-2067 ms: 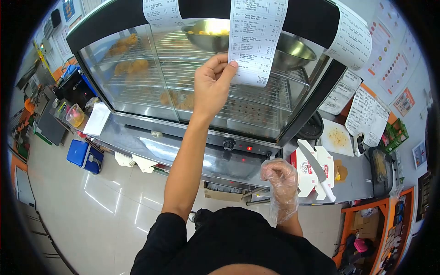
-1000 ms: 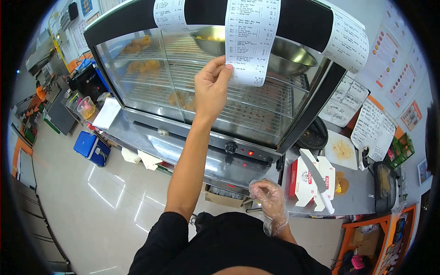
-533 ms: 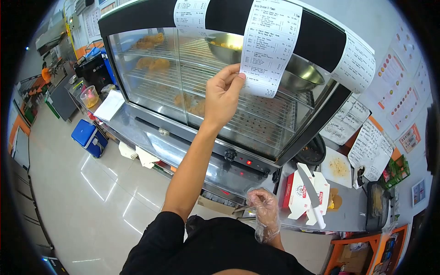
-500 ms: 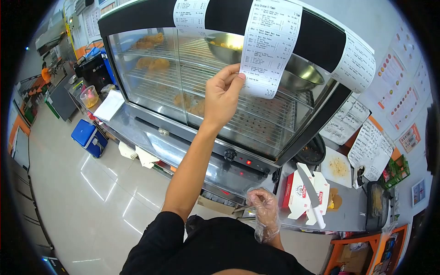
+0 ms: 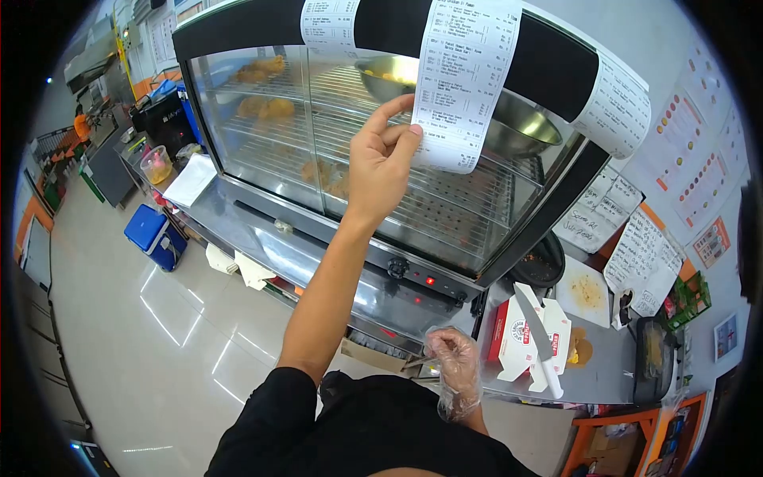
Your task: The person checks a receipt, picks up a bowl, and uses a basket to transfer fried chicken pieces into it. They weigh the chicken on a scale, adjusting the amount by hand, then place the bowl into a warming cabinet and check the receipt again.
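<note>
My left hand (image 5: 381, 159) is raised to a long printed receipt (image 5: 461, 87) hanging down the front of the glass display warmer (image 5: 445, 207). Thumb and fingers pinch the receipt's lower left edge, with the index finger reaching up beside it. Low in front of my body, my right hand (image 5: 457, 362) wears a clear plastic glove, its fingers curled in; whether anything is inside them is hidden. Behind the glass are fried chicken pieces (image 5: 266, 109) on wire racks, a metal bowl with yellow food (image 5: 389, 77) and another metal bowl (image 5: 524, 131).
Two more receipts (image 5: 330, 24) (image 5: 616, 103) hang from the warmer's top. On the right counter, a knife (image 5: 536, 326) lies across a red and white box (image 5: 517, 338), near a stained cutting board (image 5: 584, 290). A blue cooler (image 5: 155, 234) stands on the floor at left.
My left hand has shifted slightly left, its index finger lifting and straightening. The receipt's lower end has tilted a little. My right hand has barely moved.
</note>
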Available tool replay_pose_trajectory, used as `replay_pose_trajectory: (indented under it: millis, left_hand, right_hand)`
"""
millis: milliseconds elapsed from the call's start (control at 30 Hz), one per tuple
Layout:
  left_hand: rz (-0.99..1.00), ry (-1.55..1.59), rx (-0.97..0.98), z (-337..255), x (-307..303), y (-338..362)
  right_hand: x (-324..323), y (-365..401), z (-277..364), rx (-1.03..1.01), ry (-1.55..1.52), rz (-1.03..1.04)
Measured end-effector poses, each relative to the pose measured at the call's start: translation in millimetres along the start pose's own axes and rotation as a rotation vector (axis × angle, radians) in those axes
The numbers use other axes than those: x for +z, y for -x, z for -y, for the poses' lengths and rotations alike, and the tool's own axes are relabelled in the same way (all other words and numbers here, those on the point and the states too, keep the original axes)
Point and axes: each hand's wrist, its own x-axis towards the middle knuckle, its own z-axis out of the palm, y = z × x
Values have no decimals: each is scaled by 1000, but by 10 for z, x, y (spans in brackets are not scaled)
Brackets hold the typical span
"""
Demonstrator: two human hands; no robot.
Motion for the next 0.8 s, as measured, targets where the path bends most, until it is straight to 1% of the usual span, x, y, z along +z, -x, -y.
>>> replay_pose_trajectory:
  millis: [133,200,367,433,800]
  left_hand:
    - [3,9,28,-76,35,35]
    - [-4,10,25,-89,32,53]
    - [4,3,18,-137,15,58]
    - [-18,4,76,-150,40,73]
    - [-24,-19,82,-204,58,114]
  right_hand:
    - [-7,-10,-57,-4,-48,10]
    - [-5,-27,-127,-39,-67,20]
    - [32,-30,-42,-37,-59,40]
    - [30,-40,-28,-30,-50,43]
    - [-4,-66,-50,-13,-53,50]
